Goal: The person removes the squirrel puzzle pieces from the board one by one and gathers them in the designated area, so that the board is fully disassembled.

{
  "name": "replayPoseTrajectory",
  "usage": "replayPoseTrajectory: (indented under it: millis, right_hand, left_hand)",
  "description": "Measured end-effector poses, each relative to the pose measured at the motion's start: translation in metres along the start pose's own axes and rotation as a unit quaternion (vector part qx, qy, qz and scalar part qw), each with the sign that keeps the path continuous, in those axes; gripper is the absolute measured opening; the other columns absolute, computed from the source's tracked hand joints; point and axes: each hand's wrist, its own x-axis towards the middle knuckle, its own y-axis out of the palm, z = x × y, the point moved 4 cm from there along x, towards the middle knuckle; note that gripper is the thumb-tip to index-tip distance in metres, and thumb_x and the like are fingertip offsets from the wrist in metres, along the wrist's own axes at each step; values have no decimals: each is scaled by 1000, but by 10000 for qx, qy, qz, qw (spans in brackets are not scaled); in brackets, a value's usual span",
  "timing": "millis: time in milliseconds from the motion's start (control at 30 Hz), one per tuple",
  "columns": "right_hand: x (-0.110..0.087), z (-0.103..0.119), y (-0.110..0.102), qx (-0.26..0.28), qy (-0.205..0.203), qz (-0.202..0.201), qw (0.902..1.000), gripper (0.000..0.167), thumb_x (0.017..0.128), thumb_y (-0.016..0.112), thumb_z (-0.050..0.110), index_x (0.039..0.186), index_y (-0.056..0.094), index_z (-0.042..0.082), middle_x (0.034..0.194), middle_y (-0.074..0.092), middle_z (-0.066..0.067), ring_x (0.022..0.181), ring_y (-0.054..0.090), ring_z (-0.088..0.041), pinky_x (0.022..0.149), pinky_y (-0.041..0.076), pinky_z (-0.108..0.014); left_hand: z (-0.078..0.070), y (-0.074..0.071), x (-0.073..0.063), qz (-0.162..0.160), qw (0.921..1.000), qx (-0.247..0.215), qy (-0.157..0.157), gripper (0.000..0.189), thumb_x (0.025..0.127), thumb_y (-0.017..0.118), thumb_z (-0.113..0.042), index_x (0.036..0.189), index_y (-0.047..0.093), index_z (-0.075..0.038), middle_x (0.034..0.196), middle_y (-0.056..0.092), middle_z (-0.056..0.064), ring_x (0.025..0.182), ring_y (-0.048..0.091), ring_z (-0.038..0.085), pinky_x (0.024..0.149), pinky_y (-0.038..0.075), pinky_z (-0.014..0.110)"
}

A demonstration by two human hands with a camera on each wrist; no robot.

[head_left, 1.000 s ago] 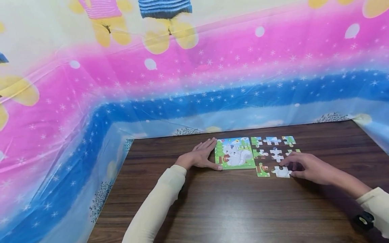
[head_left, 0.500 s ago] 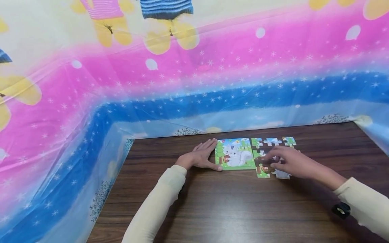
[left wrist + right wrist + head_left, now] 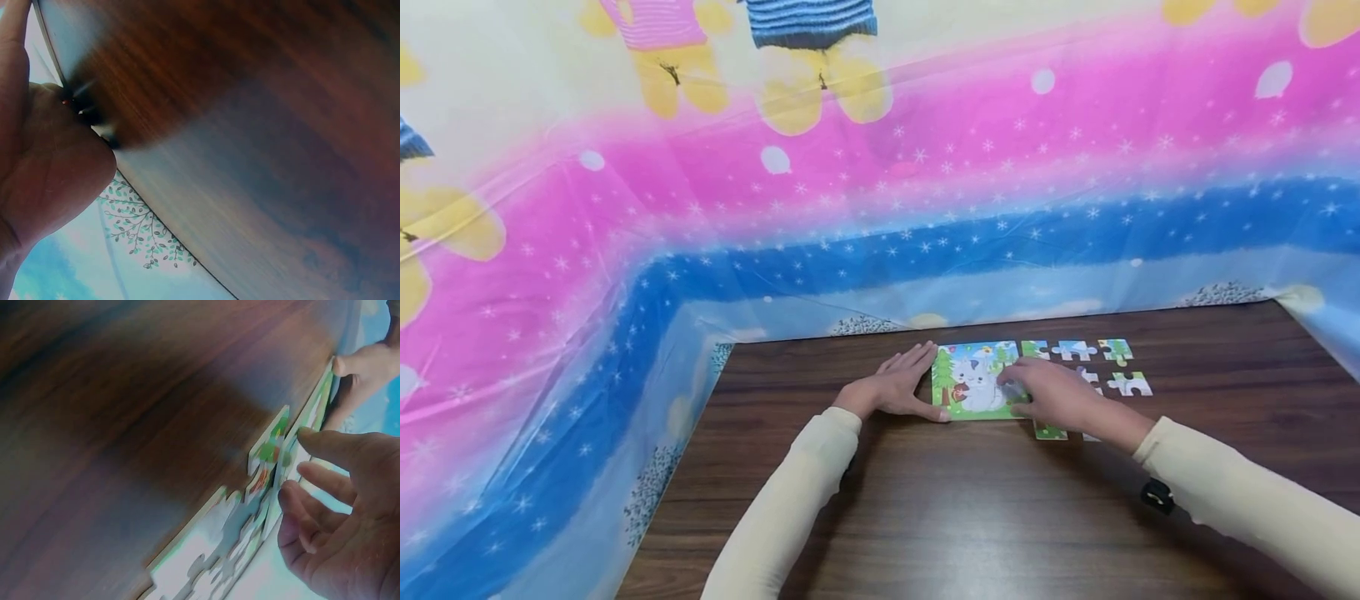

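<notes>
A square picture board [image 3: 973, 400] showing a white squirrel among green trees lies toward the table's far side. My left hand [image 3: 895, 390] rests at its left edge, fingers spread by the far corner and thumb touching the near one. My right hand [image 3: 1063, 396] reaches over the board's right edge, its fingers loosely bent. In the right wrist view, the right thumb tip [image 3: 306, 436] is at the board, apart from the other fingers, with no piece visible between them. Puzzle pieces [image 3: 1115, 350] lie in rows right of the board, some hidden beneath the right hand.
The dark wooden table [image 3: 940, 517] extends toward me. A patterned cloth [image 3: 880, 208] in pink and blue hangs along its back and left edges. A dark wrist camera [image 3: 1157, 496] sits on the right sleeve [image 3: 1240, 492].
My right hand has moved left from the near row of puzzle pieces to the board's right side, uncovering pieces at the right. My left hand has stayed at the board.
</notes>
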Motion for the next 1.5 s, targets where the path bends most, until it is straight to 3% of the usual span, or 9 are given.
replayPoseTrajectory:
  millis: [300, 433, 533, 667, 833, 1000, 1267, 1500]
  right_hand:
    - [8, 4, -1, 35, 324, 283, 9991, 48, 90, 86, 20, 134, 70, 14, 114, 71, -5, 102, 69, -22, 80, 62, -42]
    - [13, 1, -1, 656, 559, 603, 9945, 70, 90, 84, 12, 152, 51, 6, 120, 71, -12, 97, 69, -22, 77, 60, -39]
    - [16, 0, -2, 1062, 736, 750, 9888, 75, 90, 82, 7, 155, 44, 3, 123, 70, -16, 100, 69, -25, 81, 60, -41]
    - [17, -1, -2, 1080, 688, 698, 9893, 60, 89, 83, 7, 142, 55, 2, 122, 70, -16, 109, 68, -28, 88, 59, -46]
    - [16, -2, 0, 1016, 493, 456, 9926, 50, 88, 85, 8, 133, 62, 4, 118, 70, -14, 108, 67, -28, 89, 59, -48]
    - [10, -5, 2, 1046, 421, 324, 9931, 50, 90, 84, 10, 136, 63, 8, 120, 70, -14, 107, 68, -27, 86, 59, -46]
    - [6, -7, 5, 915, 408, 402, 9942, 49, 91, 82, 9, 138, 66, 9, 123, 69, -14, 105, 67, -25, 78, 57, -38]
    - [6, -9, 2, 474, 136, 137, 9987, 56, 85, 88, 19, 136, 70, 7, 110, 73, -5, 92, 66, -17, 72, 56, -33]
  left_hand:
    - [6, 2, 4, -32, 10000, -37, 23, 125, 87, 70, -76, 171, -9, -28, 179, -14, -9, 168, -10, 16, 137, -1, 49]
    - [7, 3, 3, -52, 9999, -92, 4, 125, 86, 70, -77, 171, -8, -29, 179, -14, -11, 168, -10, 15, 138, -1, 48]
    - [7, 3, 2, -63, 9999, -87, -2, 124, 87, 70, -76, 171, -8, -29, 179, -13, -11, 168, -10, 14, 138, 0, 48]
    - [8, 2, 2, -63, 10000, -52, -9, 124, 87, 72, -74, 171, -7, -28, 180, -13, -9, 168, -9, 16, 138, 0, 49]
    - [12, 3, 5, -51, 10000, -36, -31, 124, 88, 73, -72, 171, -8, -29, 179, -14, -10, 168, -10, 16, 138, -1, 48]
    - [15, 6, 9, -33, 10000, -53, -6, 124, 87, 72, -73, 171, -9, -30, 179, -15, -11, 168, -11, 15, 137, -2, 48]
    - [9, 5, 8, -54, 9999, -95, 74, 125, 86, 70, -77, 171, -9, -30, 179, -13, -10, 168, -11, 15, 137, -1, 50]
    - [5, 4, 7, -22, 9999, -101, 88, 125, 86, 69, -77, 171, -8, -29, 179, -13, -10, 168, -10, 15, 137, -1, 49]
